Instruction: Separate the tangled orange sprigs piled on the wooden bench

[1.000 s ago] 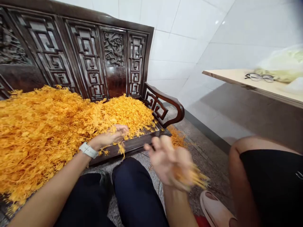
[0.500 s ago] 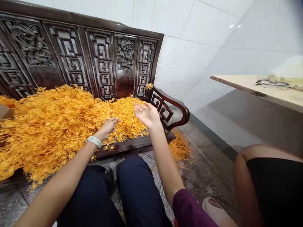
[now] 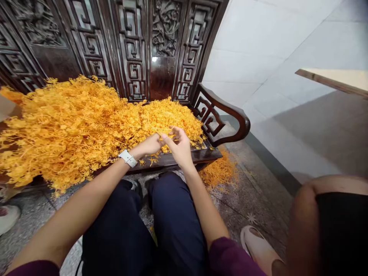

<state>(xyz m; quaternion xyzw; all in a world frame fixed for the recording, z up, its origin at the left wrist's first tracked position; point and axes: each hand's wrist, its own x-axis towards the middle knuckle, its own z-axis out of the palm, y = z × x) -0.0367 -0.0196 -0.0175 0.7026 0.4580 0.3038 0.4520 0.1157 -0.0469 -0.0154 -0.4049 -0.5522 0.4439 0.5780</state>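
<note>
A dark carved-wood bench (image 3: 163,74) fills the left and centre of the room, its curled armrest (image 3: 244,124) rising at the seat's right end. A large heap of yellow-orange sprigs (image 3: 69,126) covers the seat's left and middle, spilling over the front edge; against it, toward the back right corner, sits a smaller, denser heap (image 3: 169,115) with few long stems showing. A person in dark blue trousers (image 3: 175,214) faces the front edge, a neighbour's bent knee (image 3: 304,207) well apart at right. Below the seat's front right corner, a tangle of thin orange strands (image 3: 220,170) lies on the floor.

Above the front edge, the left hand (image 3: 151,145), a white strap (image 3: 128,158) at its wrist, curls its fingers inward; whether it grips a sprig is hidden. The right hand (image 3: 181,150) meets it with thumb and fingers partly spread, nothing clearly held. A small loose sprig (image 3: 153,159) shows beneath the left hand, at the seat's front edge; whether it hangs from the fingers is unclear.

The step in hand appears to be close fingertip work on a small piece. The next move seems to call for a steady left hand and a light right-hand pinch.
</note>
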